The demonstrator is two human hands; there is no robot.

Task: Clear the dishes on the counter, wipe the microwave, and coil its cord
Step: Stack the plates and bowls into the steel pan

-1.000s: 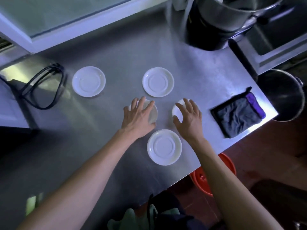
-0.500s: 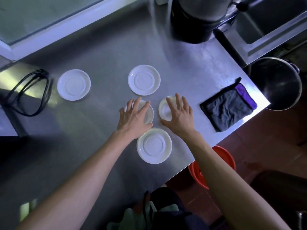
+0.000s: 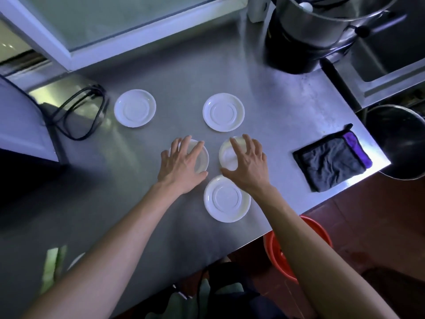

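Spreading over two small white dishes, both sets of fingers lie fairly straight and splayed, holding nothing yet. The left hand (image 3: 181,165) covers the left dish (image 3: 202,158) near the middle of the counter (image 3: 184,65), fingertips reaching its far rim; the right hand (image 3: 247,164) covers the right dish (image 3: 226,155) just beside it, thumb at its near rim. Whether the palms actually press the dishes I cannot tell.

These look like glazed ceramic: stiff, light, slick and likely to chip if knocked together. I judge the best hold is at the rim, thumb under one edge and fingers over the opposite one, or sliding each toward the counter's near edge to get fingers beneath.

Three more saucers sit apart: the near saucer (image 3: 227,198) close to the front edge, just below both hands, the far saucer (image 3: 223,112) beyond them, and the left saucer (image 3: 135,108) toward the black cord (image 3: 79,113). The near saucer is the likeliest to be bumped. A dark cloth (image 3: 331,158) lies at the right corner, a big pot (image 3: 322,24) at the back edge, and an orange bucket (image 3: 276,252) on the floor below.
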